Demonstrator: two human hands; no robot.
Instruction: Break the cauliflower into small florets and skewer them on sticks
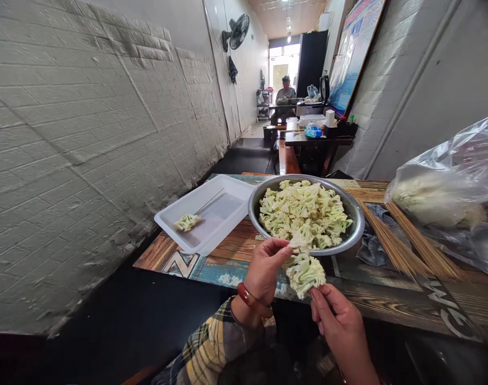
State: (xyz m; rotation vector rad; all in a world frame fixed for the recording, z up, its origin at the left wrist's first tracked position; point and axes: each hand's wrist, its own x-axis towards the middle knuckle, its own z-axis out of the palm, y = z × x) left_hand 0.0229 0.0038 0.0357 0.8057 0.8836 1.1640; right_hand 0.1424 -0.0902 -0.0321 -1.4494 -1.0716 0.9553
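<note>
My left hand (265,270) pinches the top of a cauliflower floret (304,272) just in front of a metal bowl (356,214) heaped with cut cauliflower. My right hand (340,323) grips the same floret from below with thumb and fingers closed. A red bangle and a plaid sleeve show on my left wrist. Left of the bowl lies a white plastic tray (223,214) with one skewered cauliflower piece (187,221) in it.
Bundles of bamboo skewers (404,243) lie right of the bowl on the wooden table (235,256). A clear plastic bag (448,187) holding more cauliflower sits at the far right. A white brick wall runs along the left. A person sits at a far table.
</note>
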